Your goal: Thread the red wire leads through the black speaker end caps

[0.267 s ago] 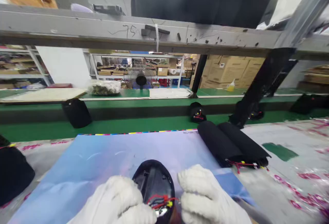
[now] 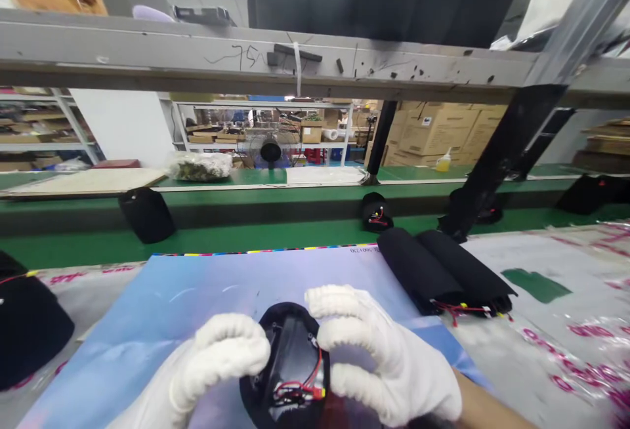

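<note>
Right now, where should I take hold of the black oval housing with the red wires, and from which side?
Take the black oval housing by its curved rim from both sides, with your left hand and right hand. The rim gives an edge to cup; the red wires lie across its lower face, so avoid them.

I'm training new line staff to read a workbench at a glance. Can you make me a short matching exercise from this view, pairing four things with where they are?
Things:
1. Black shell
2. Red wires
3. Black rolls
4. Desk fan

Places:
A. Across the shell's inner face
B. Far off, beyond the green bench
C. Between the left hand and right hand
D. Side by side at the blue sheet's far right corner

Pairs: 1-C, 2-A, 3-D, 4-B
</note>
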The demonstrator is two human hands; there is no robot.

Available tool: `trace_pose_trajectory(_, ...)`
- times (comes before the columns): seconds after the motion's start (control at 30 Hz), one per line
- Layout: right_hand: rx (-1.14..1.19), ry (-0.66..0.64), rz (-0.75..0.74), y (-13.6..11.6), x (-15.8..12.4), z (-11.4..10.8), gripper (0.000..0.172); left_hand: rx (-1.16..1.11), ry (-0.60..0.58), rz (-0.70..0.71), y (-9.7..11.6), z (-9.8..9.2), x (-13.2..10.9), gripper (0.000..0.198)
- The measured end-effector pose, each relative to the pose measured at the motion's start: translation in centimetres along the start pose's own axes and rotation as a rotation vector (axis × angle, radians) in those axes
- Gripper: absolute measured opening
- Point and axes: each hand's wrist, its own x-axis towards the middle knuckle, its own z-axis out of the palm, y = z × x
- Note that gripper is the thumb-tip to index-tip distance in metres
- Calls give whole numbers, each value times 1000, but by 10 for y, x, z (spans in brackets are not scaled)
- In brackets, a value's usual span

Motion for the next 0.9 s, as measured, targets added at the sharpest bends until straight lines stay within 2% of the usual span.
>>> trace_pose_trajectory(0.07,23,-8,-13,-3,6,-1,23,-10,48,-70,3,3,4,27)
trace_pose_trajectory(0.13,29,-25,-19,-8,8,-1,23,10,92,-69,8,7,6,20)
trace_pose_trajectory(0.23,17,-34,8,-13,2,0,24,0,121,89,13,18,3,17)
trace_pose_trajectory(0.3,-9,34,26,-15,-6,1,23,-63,162,159,13,28,-1,18)
trace_pose_trajectory(0.4,-123,132,-38,-16,-15,3,15,-105,279,146,10,43,-8,18)
trace_pose_trajectory(0.47,-202,84,-115,-19,-13,3,13,-78,360,116,8,51,-11,18)
trace_pose_trajectory(0.57,-192,-71,-161,-21,2,2,17,-39,433,86,6,54,-13,18)
trace_pose_trajectory(0.73,-20,-217,-174,-17,30,-5,7,-60,320,171,3,43,-11,21)
trace_pose_trajectory(0.83,43,-308,-115,-17,37,-9,6,-193,402,15,6,42,-17,20)
trace_pose_trajectory(0.9,103,-280,-40,-19,34,-10,6,-321,460,-81,8,44,-25,24)
